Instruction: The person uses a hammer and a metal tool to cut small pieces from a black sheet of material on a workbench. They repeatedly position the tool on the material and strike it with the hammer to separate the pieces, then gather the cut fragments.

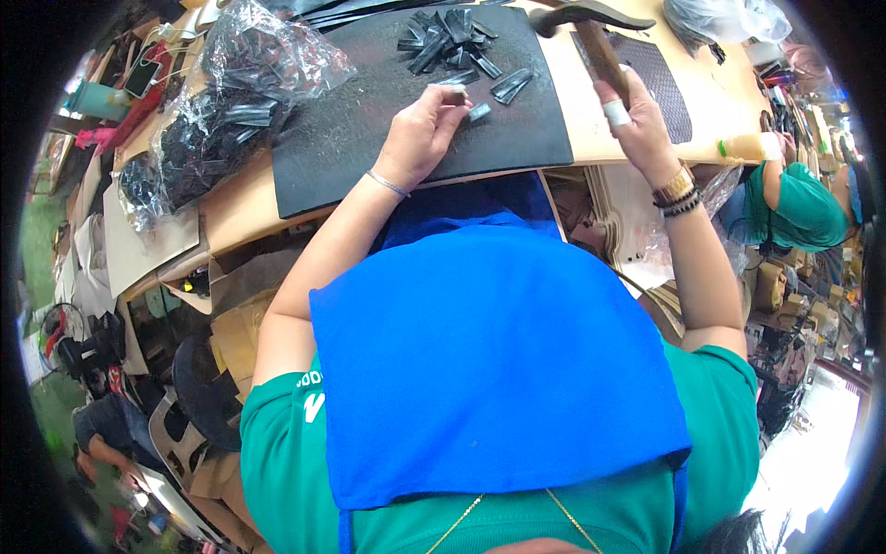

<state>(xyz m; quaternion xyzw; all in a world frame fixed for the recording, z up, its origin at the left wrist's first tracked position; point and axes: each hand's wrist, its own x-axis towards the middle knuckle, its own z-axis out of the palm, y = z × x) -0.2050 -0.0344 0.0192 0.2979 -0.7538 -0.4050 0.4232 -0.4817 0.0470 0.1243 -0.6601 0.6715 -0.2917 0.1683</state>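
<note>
My right hand [641,129] is wrapped round the wooden handle of a hammer [602,57], raised over the table's right part. Its dark metal head points up and left, and a pale wrap covers one digit of that hand. Over the black work mat [360,120], the fingers of my left hand [420,138] are pinched together. A short shiny black strip [478,113] shows just beside the fingertips, and I cannot make out whether they grip it. Beyond that hand, a loose pile of folded black strips [452,42] lies on the mat, with a few single ones nearer.
A clear plastic bag [249,74] of black strips sits left of the mat. Right of it lies a dark textured sheet [657,83]. Another plastic bag [729,18] is at the far right. Stacked sheets [604,212] stand below the table edge. A co-worker in green [803,208] is at right.
</note>
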